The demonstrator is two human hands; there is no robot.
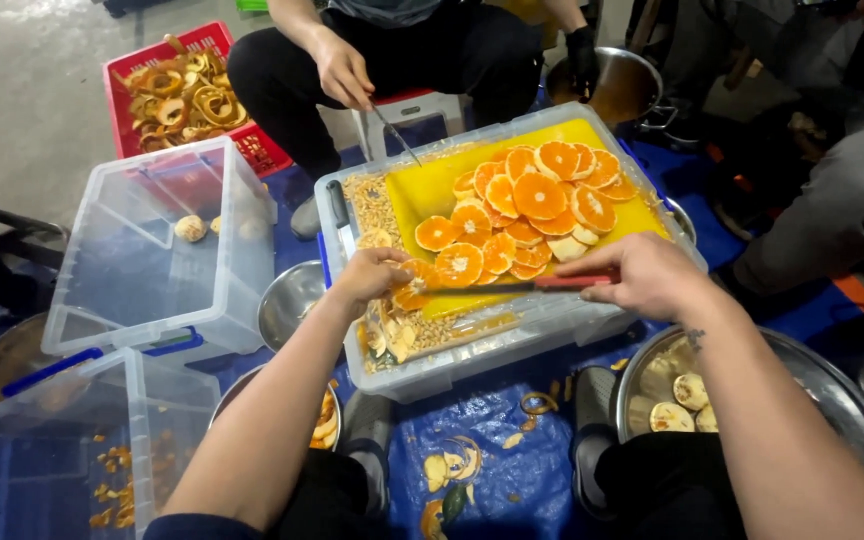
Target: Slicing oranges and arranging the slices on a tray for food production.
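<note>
Over the yellow cutting board [432, 185], a peeled orange [414, 283] is pinched in the curled fingers of the left hand [372, 275], at the board's near edge. A red-handled knife [527, 285] is gripped in the closed right hand [642, 275], its thin blade laid level toward the fruit. Glossy round orange slices [537, 205] are heaped on the board, which is set in a clear plastic tub [472, 355]. Pale peeled fruit is seen in a steel bowl [832, 385] beside the right forearm.
</note>
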